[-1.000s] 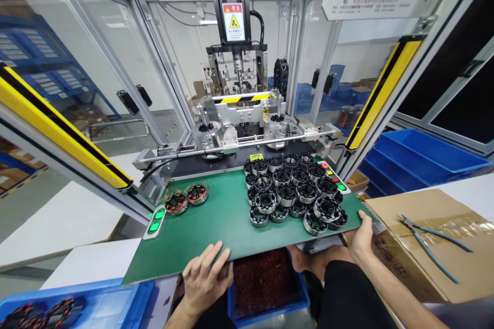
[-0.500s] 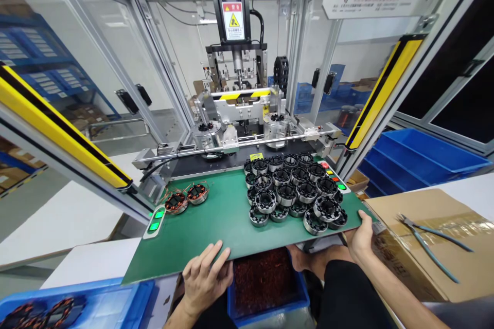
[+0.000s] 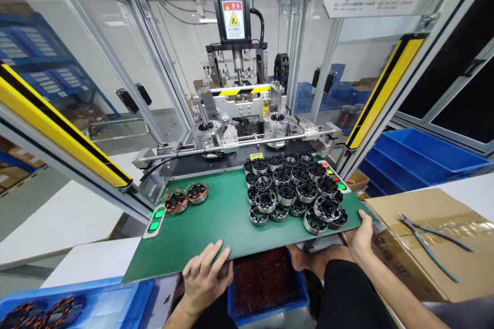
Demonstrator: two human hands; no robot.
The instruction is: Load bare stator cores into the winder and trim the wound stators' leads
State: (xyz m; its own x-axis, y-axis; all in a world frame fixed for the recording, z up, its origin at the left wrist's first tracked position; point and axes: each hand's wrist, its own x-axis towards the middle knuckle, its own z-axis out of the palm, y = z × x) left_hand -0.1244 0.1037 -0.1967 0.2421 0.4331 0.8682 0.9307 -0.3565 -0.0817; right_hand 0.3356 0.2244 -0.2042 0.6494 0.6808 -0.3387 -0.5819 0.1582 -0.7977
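Observation:
My left hand (image 3: 206, 276) rests on the front edge of the green tabletop (image 3: 216, 226), fingers stretched out over it and holding no part. Further right, my right hand (image 3: 359, 236) grips the same edge, its thumb on top and its other fingers hidden below. Bare steel-and-black stator cores (image 3: 285, 190) stand grouped, some stacked, on the right half of the top. Two stators wound with copper wire (image 3: 187, 198) lie at the left, loose wire ends sticking out. Behind them, the machine carries two round metal fixtures (image 3: 208, 133), each with a black slotted piece on top.
Green-lit buttons (image 3: 155, 219) flank the tabletop. Diagonal cutters (image 3: 428, 244) lie on a cardboard box (image 3: 459, 216) at right. Below the edge, a blue bin (image 3: 270, 313) holds reddish-brown scraps. Another blue bin (image 3: 127, 303) with wound stators sits lower left. Yellow bars (image 3: 386, 90) border the opening.
The yellow-black striped bar in the machine appears slightly higher. Both hands and the parts on the tabletop have stayed where they were.

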